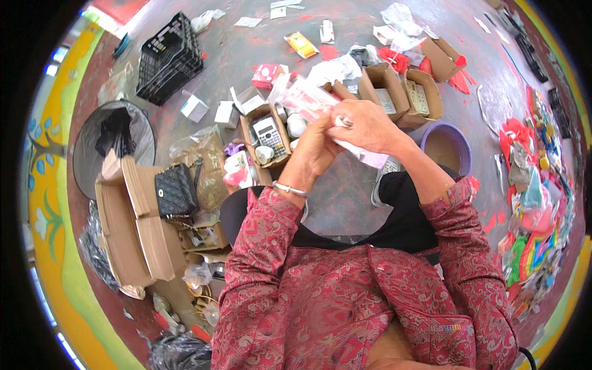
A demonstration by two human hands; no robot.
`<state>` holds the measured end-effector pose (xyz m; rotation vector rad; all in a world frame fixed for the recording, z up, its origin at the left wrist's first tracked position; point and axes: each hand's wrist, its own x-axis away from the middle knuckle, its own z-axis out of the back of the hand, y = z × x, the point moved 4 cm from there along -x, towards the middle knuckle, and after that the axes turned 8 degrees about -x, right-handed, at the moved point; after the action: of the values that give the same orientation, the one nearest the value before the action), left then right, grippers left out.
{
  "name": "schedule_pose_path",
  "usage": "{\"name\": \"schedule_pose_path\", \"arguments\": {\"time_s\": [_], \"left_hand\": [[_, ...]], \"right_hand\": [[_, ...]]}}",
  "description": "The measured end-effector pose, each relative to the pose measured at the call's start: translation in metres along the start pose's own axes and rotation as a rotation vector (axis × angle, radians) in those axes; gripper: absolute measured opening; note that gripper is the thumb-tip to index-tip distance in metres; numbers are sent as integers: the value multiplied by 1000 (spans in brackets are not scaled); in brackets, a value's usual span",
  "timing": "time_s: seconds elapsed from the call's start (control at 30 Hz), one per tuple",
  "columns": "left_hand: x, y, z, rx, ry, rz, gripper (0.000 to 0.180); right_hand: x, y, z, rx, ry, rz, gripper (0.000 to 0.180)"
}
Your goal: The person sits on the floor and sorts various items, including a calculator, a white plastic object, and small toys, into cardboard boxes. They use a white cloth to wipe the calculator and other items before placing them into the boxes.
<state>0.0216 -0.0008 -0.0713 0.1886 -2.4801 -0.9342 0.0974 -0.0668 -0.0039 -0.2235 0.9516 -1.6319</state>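
In front of me both hands are raised and closed together on a flat pink-and-white packet (307,97) with clear plastic around its far end. My left hand (316,149) grips it from the left, and my right hand (370,126) has its fingers curled over it from the right. A pale pink end of something flat (374,158) sticks out below my right hand; whether it is the same packet I cannot tell. Under my left wrist stands a small cardboard box (249,134) holding a white-and-grey calculator (269,134) and a white round object (264,154).
Open cardboard boxes (383,79) stand beyond my hands, one with a beige calculator (418,98). A purple bucket (466,151) is at my right, a colourful heap (536,197) farther right. At left are a black crate (163,58), a large carton (148,231) and a black quilted handbag (176,191).
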Motion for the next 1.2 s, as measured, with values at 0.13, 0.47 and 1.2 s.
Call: {"name": "schedule_pose_path", "arguments": {"time_s": [0.13,0.47,1.2], "left_hand": [[-4,-1,-1,63,-44,-51,29],[12,26,-3,-698,363,-796,46],[15,57,35,-506,289,-681,25]], "right_hand": [[1,46,35,149,140,-412,33],[30,46,45,-164,-323,-879,41],[13,44,-39,-543,-177,-662,61]]}}
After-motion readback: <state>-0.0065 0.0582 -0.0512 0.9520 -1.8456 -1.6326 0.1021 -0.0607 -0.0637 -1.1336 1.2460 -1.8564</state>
